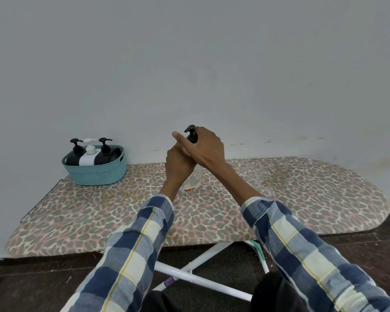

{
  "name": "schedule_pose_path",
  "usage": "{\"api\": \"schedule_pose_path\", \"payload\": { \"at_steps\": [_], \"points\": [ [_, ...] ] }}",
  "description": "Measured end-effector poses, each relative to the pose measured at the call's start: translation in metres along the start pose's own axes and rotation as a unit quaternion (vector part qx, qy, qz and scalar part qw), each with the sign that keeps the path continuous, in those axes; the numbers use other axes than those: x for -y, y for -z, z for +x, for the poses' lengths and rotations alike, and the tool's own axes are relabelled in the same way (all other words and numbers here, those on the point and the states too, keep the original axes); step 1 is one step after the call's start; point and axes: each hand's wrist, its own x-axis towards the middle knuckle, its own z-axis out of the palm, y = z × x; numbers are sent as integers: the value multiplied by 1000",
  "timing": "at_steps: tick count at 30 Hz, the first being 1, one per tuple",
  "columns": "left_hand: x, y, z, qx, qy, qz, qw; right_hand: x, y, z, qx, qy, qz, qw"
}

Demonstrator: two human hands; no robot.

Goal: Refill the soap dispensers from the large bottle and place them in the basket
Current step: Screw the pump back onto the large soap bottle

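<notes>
A clear soap dispenser [195,180] with a black pump head [190,132] stands upright on the leopard-print ironing board [279,199]. My left hand [178,165] grips its body from the left. My right hand [204,146] curls around the pump collar at the top, forefinger pointing left. Most of the bottle is hidden behind both hands. A teal basket [95,174] at the board's far left holds two black dispensers [73,154] [104,152] and a white one [88,155].
The board stands against a pale wall, its white folding legs [189,273] over a dark floor below. A metal rack edge [41,199] runs along the board's left end. The large refill bottle is not in view.
</notes>
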Motion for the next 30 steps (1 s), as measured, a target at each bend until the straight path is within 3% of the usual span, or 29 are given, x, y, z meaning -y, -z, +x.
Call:
{"api": "schedule_pose_path", "payload": {
  "at_steps": [11, 30],
  "points": [
    [3, -3, 2, 6, 37, -36, 999, 4, 6, -1, 5, -40, 40, 998],
    [2, 1, 1, 3, 49, -75, 996, -16, 16, 0, 81, 14, 96, 992]
  ]
}}
